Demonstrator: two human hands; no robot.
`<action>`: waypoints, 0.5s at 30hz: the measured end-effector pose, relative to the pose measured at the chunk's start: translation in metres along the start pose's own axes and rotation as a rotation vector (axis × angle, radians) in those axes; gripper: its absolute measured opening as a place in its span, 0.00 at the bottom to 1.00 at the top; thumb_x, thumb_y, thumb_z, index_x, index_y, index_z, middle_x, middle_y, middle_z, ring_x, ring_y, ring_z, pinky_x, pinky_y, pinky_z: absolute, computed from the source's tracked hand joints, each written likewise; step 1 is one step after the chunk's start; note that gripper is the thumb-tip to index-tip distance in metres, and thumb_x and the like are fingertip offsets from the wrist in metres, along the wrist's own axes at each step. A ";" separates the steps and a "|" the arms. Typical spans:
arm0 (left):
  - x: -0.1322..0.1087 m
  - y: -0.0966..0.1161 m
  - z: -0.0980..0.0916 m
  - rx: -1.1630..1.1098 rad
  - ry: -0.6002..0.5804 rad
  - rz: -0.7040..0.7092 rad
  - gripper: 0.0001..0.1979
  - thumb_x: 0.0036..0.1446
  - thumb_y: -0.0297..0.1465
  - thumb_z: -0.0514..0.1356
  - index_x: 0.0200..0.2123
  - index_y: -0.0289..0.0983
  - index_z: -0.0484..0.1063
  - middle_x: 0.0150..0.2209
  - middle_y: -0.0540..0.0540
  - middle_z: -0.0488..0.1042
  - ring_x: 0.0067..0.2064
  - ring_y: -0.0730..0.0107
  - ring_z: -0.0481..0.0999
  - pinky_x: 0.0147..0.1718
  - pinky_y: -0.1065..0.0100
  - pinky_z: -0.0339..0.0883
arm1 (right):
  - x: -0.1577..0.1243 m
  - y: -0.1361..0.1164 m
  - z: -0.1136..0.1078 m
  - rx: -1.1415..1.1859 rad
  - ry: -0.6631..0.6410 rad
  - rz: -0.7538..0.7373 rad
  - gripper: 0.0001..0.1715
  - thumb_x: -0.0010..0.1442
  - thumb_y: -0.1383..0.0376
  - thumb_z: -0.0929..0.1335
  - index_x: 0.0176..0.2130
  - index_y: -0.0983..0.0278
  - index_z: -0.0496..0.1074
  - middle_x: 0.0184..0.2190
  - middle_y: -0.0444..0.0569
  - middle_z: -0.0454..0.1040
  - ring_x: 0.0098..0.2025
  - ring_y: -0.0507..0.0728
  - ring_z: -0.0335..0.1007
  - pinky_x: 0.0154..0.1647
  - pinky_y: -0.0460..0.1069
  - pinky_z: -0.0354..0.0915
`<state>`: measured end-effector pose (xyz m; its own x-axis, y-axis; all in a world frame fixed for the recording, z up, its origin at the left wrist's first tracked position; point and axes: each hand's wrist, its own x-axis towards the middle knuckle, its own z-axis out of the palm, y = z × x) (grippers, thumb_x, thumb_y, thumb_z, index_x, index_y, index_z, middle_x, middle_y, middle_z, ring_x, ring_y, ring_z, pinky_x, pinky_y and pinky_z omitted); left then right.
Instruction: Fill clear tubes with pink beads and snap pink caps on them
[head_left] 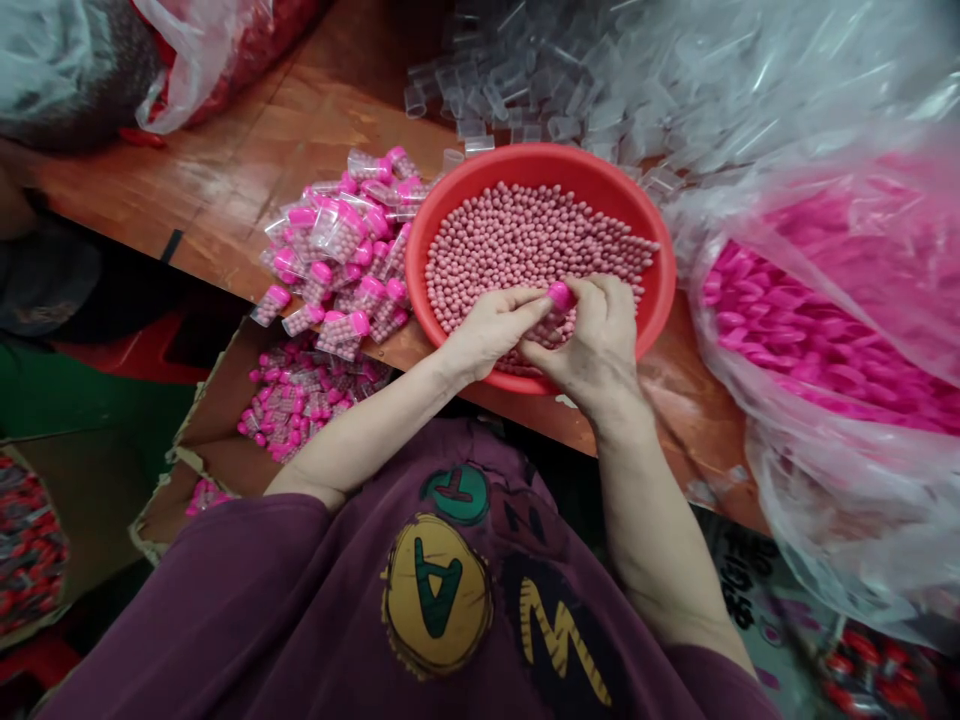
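Over the near part of a red plastic bowl (541, 160) full of small pink beads (517, 240), my two hands meet at a bright pink cap (559, 295). My left hand (491, 325) is closed, thumb and fingers pinched together at the cap's left side. On its right side, the curled fingers of my right hand (600, 335) grip the cap, with the thumb lower down. Whatever lies under the cap is hidden by my fingers. Left of the bowl is a heap of clear, bead-filled tubes with pink caps (345, 240).
Empty clear tubes (585, 90) are piled behind the bowl. To the right, a plastic bag (720, 370) holds loose pink caps (832, 340). A cardboard box (217, 400) with more filled tubes sits below the table's (217, 190) edge. Other bags stand at the far left.
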<state>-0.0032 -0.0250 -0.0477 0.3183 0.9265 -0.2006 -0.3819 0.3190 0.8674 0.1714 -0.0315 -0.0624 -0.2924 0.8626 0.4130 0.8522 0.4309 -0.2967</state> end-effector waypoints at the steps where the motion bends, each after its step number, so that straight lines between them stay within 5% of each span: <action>1: 0.000 0.002 0.002 -0.012 0.009 -0.029 0.12 0.69 0.39 0.75 0.39 0.35 0.87 0.37 0.48 0.86 0.39 0.70 0.83 0.49 0.67 0.79 | 0.002 -0.001 0.000 -0.023 -0.014 0.008 0.34 0.62 0.54 0.75 0.62 0.66 0.70 0.56 0.66 0.76 0.60 0.77 0.73 0.65 0.75 0.72; 5: 0.003 0.007 0.010 -0.010 0.075 -0.111 0.13 0.72 0.34 0.72 0.34 0.33 0.84 0.31 0.48 0.83 0.35 0.73 0.80 0.46 0.68 0.78 | 0.009 -0.006 -0.001 -0.120 -0.092 0.038 0.28 0.64 0.50 0.76 0.53 0.65 0.72 0.50 0.65 0.76 0.56 0.78 0.73 0.60 0.75 0.72; 9: 0.012 0.002 0.015 0.142 0.145 -0.136 0.12 0.77 0.28 0.64 0.38 0.32 0.84 0.33 0.47 0.83 0.38 0.70 0.80 0.51 0.66 0.78 | 0.011 -0.005 0.002 -0.138 -0.135 0.065 0.32 0.66 0.44 0.75 0.54 0.67 0.74 0.50 0.68 0.77 0.55 0.80 0.75 0.58 0.75 0.73; 12: 0.018 0.000 0.015 0.339 0.197 -0.032 0.14 0.80 0.29 0.58 0.49 0.33 0.85 0.45 0.41 0.87 0.49 0.63 0.83 0.60 0.61 0.78 | 0.010 0.000 0.006 -0.008 -0.119 0.014 0.44 0.68 0.44 0.73 0.69 0.69 0.70 0.59 0.73 0.77 0.60 0.81 0.78 0.58 0.76 0.76; 15: 0.021 0.010 0.008 0.571 0.298 0.229 0.18 0.81 0.31 0.54 0.62 0.35 0.80 0.63 0.35 0.85 0.64 0.57 0.82 0.73 0.55 0.73 | 0.006 0.007 0.006 0.231 0.043 0.015 0.53 0.67 0.46 0.75 0.79 0.62 0.61 0.68 0.70 0.75 0.58 0.76 0.83 0.58 0.74 0.79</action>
<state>0.0069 -0.0045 -0.0394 0.0007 0.9996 -0.0296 0.1324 0.0292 0.9908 0.1728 -0.0216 -0.0665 -0.2575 0.8595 0.4415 0.7332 0.4714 -0.4902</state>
